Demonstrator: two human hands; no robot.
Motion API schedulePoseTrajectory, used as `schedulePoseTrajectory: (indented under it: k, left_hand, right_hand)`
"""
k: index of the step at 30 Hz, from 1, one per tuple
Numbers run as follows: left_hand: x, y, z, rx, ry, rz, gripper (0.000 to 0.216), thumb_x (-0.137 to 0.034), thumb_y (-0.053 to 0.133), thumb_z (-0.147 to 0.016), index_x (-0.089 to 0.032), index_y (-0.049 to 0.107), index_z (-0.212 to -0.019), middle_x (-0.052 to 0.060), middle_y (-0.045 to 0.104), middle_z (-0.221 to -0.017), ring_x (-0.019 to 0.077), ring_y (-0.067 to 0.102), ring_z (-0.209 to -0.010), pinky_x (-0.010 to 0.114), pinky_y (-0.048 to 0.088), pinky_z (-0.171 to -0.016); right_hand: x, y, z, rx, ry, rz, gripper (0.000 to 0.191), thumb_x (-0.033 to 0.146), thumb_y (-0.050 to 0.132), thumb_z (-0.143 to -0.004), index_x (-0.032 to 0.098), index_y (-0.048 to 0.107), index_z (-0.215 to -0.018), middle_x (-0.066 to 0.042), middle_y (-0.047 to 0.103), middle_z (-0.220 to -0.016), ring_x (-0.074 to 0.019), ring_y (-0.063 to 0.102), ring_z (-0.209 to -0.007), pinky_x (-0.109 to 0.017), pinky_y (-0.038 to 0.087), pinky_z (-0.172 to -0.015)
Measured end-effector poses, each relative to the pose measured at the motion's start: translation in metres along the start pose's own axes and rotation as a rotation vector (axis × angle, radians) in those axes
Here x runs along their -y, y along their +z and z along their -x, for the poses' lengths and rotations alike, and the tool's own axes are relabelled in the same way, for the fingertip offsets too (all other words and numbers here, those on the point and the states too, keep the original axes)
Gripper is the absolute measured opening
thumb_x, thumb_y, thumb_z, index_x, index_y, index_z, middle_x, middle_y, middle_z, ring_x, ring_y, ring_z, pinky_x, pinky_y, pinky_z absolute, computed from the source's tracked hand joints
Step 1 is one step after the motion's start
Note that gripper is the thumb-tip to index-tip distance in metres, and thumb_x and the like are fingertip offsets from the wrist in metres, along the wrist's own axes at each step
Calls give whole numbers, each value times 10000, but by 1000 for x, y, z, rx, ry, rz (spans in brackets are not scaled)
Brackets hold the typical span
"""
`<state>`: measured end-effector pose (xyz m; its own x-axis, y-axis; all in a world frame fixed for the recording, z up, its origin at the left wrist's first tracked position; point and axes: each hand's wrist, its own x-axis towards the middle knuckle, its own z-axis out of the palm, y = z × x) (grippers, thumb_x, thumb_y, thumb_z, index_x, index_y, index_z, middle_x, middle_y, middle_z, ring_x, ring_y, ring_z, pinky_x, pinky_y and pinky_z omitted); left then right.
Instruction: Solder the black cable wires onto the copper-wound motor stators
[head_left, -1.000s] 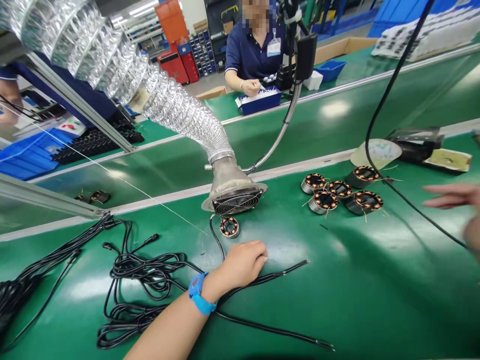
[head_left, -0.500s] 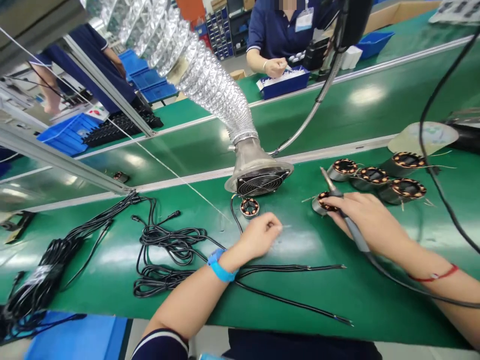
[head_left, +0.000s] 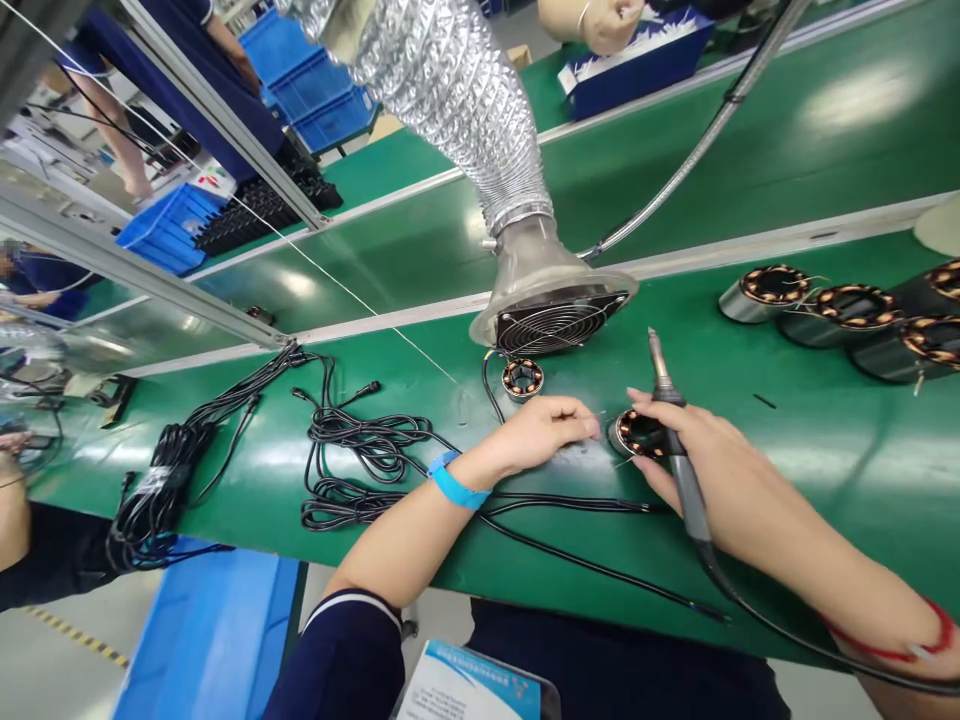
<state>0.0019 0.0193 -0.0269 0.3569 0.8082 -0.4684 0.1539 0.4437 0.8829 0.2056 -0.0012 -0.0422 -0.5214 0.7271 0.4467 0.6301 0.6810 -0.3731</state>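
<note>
My right hand [head_left: 705, 445] holds a grey-handled soldering iron [head_left: 688, 490], its metal tip pointing up and away. The same hand grips a small motor stator [head_left: 636, 432] with copper windings between thumb and fingers, its open face turned toward my left hand. My left hand [head_left: 551, 430] is closed, thumb and finger pressed together just left of that stator. Whatever lies in this pinch is too small to make out. Beyond my left hand a second stator [head_left: 523, 379], joined to a black cable [head_left: 491, 392], sits below the fume extractor [head_left: 562, 322].
Several larger stators [head_left: 765, 293] stand at the back right. Coiled black cables [head_left: 367, 440] lie left of my left arm, and stripped cable ends [head_left: 622, 590] run along the front. A silver duct [head_left: 465, 110] hangs overhead. Another person's hand [head_left: 600, 25] is across the bench.
My right hand has brought the small stator left and nearer, away from the larger ones, still holding the soldering iron. My left hand has moved right toward it. The view has shifted.
</note>
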Motion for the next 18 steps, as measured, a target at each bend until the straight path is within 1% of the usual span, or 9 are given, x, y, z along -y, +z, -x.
schedulePoseTrajectory:
  k: [3, 5, 7, 8, 9, 11, 13, 16, 18]
  left_hand:
    - [-1, 3, -2, 45, 42, 162, 144, -217, 591, -833, -105, 589, -742, -46, 506, -640, 34, 376, -553, 203, 281, -579]
    - [-1, 3, -1, 70, 62, 198, 175, -266, 579, -855, -109, 584, -777, -51, 490, -643, 26, 351, -529, 204, 250, -548]
    - [-2, 1, 1, 58, 69, 158, 202, -311, 582, -863, -118, 568, -805, -59, 470, -647, 26, 348, -539, 200, 262, -557]
    - [-2, 0, 2, 46, 67, 120, 224, -335, 614, -845, -123, 555, -805, -62, 466, -652, 29, 363, -560, 197, 286, -578]
    - [-2, -2, 4, 47, 60, 79, 260, -357, 660, -811, -126, 542, -794, -62, 470, -659, 34, 384, -587, 198, 314, -608]
    - [-2, -5, 6, 88, 45, 18, 331, -388, 731, -737, -127, 530, -764, -55, 487, -672, 49, 424, -637, 208, 352, -654]
    - [-1, -6, 6, 119, 54, -3, 294, -363, 711, -747, -121, 544, -748, -39, 513, -690, 62, 446, -670, 219, 371, -676]
    - [-1, -2, 4, 71, 98, -12, 151, -246, 605, -812, -115, 579, -740, -20, 552, -709, 71, 466, -693, 224, 388, -703]
    - [-3, 2, 4, 78, 90, -3, 124, -199, 585, -812, -114, 598, -722, -11, 578, -715, 75, 484, -694, 225, 399, -718]
  right_hand:
    - [-1, 9, 2, 16, -21, -36, 335, 360, 419, -970, 188, 463, -1254, -91, 621, -1004, -202, 612, -870, -337, 499, -722]
    - [-1, 13, 4, 11, -45, -17, 350, 422, 422, -974, 181, 488, -1218, -86, 619, -962, -199, 596, -832, -331, 492, -703]
    - [-2, 15, 6, 9, -25, 4, 385, 472, 431, -966, 175, 505, -1200, -80, 612, -921, -199, 578, -805, -329, 480, -683]
    - [-3, 15, 7, 5, 0, 11, 402, 489, 438, -961, 172, 510, -1196, -75, 604, -892, -199, 569, -792, -328, 472, -674]
    - [-4, 15, 8, -2, 30, 13, 417, 503, 446, -956, 170, 513, -1197, -69, 591, -861, -198, 561, -781, -325, 464, -667]
    - [-6, 14, 9, -22, 70, 19, 436, 519, 444, -954, 166, 515, -1201, -63, 570, -830, -196, 551, -773, -319, 453, -663]
    - [-7, 13, 9, -35, 66, 32, 437, 521, 425, -962, 164, 514, -1198, -63, 568, -832, -195, 543, -775, -318, 451, -666]
    - [-6, 14, 8, -46, 35, 52, 435, 513, 414, -968, 152, 509, -1191, -65, 574, -833, -193, 529, -771, -314, 447, -660]
    - [-4, 15, 8, -40, 23, 48, 424, 505, 422, -965, 155, 513, -1187, -68, 585, -842, -197, 525, -773, -319, 448, -662]
